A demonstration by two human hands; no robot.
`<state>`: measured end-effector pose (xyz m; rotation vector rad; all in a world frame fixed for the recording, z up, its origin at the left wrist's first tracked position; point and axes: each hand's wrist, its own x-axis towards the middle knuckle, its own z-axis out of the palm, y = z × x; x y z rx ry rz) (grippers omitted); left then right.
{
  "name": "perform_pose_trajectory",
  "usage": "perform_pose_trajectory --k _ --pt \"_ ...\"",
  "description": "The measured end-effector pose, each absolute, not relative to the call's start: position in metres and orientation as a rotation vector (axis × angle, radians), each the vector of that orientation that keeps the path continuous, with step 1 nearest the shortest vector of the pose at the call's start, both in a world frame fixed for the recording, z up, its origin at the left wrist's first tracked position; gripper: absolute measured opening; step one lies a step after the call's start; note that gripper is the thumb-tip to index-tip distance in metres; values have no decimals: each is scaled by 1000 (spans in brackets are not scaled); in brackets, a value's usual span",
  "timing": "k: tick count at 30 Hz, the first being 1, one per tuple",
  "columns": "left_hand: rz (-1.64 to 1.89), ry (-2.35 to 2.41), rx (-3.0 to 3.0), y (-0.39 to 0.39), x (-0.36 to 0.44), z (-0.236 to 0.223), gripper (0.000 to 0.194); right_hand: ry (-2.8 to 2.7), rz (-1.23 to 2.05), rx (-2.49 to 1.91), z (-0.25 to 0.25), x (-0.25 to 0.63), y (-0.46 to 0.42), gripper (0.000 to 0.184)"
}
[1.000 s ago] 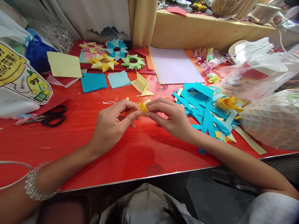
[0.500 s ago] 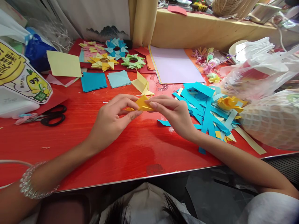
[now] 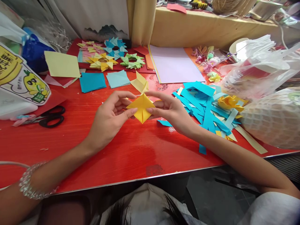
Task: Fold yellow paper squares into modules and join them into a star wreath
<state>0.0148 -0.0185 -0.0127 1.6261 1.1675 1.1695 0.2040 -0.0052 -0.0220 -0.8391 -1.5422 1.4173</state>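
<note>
A folded yellow origami paper (image 3: 142, 105) is held up above the red table between both hands, its diamond face turned toward me with a crease down the lower middle. My left hand (image 3: 114, 109) pinches its left corner, the thumb on the front and the fingers behind. On the right corner, my right hand (image 3: 172, 111) grips in the same way. Just behind the piece lies a pale yellow folded paper (image 3: 138, 82). Stacks of blue square paper (image 3: 92, 82) and light blue square paper (image 3: 117, 79) lie beyond my left hand.
Paper wreaths (image 3: 132, 61) sit at the back, beside lilac sheets (image 3: 175, 64). Blue paper strips (image 3: 206, 109) are heaped right of my right hand, near a netted bag (image 3: 272, 122). Black-handled scissors (image 3: 52, 116) lie left on the red table (image 3: 112, 165).
The yellow paper has been tilted up, so its full diamond face now shows. Both hands have shifted to its side corners, thumbs in front.
</note>
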Motion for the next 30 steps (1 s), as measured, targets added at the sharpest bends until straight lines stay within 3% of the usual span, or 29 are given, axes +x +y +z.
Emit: perform_pose_trajectory --k 3,8,30 --pt "1120 1144 1575 -17 14 -14 23 -1527 1506 -836 -20 203 -5 20" --pt "1068 1073 1472 -16 13 -15 10 -1429 1506 -819 -23 204 -5 12" --pt "1155 1118 1405 -20 14 -10 14 -1417 1517 -793 -22 206 -3 24"
